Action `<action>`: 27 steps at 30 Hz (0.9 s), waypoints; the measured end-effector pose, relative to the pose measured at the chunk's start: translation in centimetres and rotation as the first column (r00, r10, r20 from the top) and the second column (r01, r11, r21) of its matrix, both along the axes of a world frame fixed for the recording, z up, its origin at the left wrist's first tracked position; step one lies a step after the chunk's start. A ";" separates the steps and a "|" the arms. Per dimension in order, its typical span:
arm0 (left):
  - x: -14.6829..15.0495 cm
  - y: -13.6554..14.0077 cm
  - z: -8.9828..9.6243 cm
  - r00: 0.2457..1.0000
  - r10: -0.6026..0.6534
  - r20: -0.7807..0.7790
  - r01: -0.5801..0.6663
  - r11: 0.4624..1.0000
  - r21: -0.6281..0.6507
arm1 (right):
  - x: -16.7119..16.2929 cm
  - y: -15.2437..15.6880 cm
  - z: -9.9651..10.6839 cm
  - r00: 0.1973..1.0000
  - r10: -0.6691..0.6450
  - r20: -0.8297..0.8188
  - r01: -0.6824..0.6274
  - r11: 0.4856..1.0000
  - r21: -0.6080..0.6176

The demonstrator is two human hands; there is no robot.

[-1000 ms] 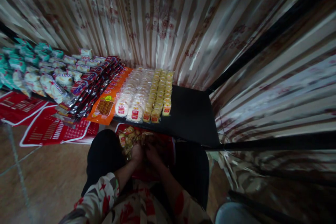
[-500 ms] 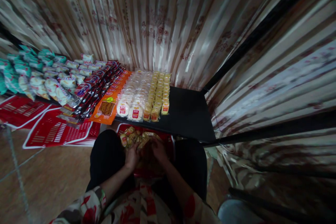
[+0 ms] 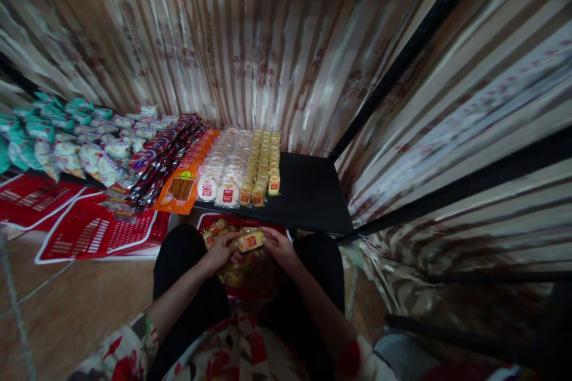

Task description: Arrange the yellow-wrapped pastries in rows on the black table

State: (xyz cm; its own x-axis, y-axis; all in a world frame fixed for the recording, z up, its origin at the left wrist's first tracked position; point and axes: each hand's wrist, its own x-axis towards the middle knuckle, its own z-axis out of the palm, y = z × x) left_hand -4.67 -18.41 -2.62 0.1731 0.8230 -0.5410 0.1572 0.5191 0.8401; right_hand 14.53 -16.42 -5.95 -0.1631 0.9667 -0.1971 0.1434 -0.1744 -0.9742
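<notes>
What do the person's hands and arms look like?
The left hand and right hand wear no gloves. The forearms are bare too, below loose, pale sleeves with big red patches. The left sleeve also shows dark greenish bits.

This looks like a shop: packaged snacks (image 3: 227, 184) line a black shelf (image 3: 310, 190) above red baskets (image 3: 92, 232).
</notes>
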 end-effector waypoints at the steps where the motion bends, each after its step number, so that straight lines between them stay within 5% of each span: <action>1: 0.1 0.3 0.5 1.000 -0.015 0.005 0.015 1.000 0.002 | 0.2 0.0 0.4 1.000 0.000 0.021 -0.001 1.000 0.024; 9: 0.9 3.1 4.4 0.948 -0.270 -0.167 0.294 0.946 0.139 | 2.3 -0.8 5.8 0.890 0.002 0.457 -0.186 0.914 0.360; 13: 1.7 4.7 6.7 0.826 -0.322 -0.463 0.512 0.773 0.376 | 2.5 -0.9 7.0 0.865 0.056 0.498 -0.255 0.904 0.342; 16: 3.0 5.6 7.9 0.757 -0.286 -0.587 0.596 0.670 0.443 | 2.6 -0.6 6.4 0.895 0.035 0.445 -0.179 0.941 0.286; 22: 5.8 6.2 6.9 0.885 0.011 -0.466 0.334 0.683 0.650 | 3.0 1.2 4.3 0.996 -0.079 0.038 0.070 0.980 0.188; 27: 7.6 5.1 4.6 0.928 0.163 -0.334 0.157 0.645 0.748 | 3.2 4.0 3.6 0.963 -0.261 0.068 0.242 0.948 0.208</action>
State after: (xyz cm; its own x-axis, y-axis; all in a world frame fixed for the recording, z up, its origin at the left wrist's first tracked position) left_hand 2.96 -13.35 2.00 0.1071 0.9628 0.2480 0.5104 -0.2673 0.8173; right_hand 17.78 -12.45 -2.34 0.1002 0.9950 -0.0025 0.2111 -0.0238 -0.9772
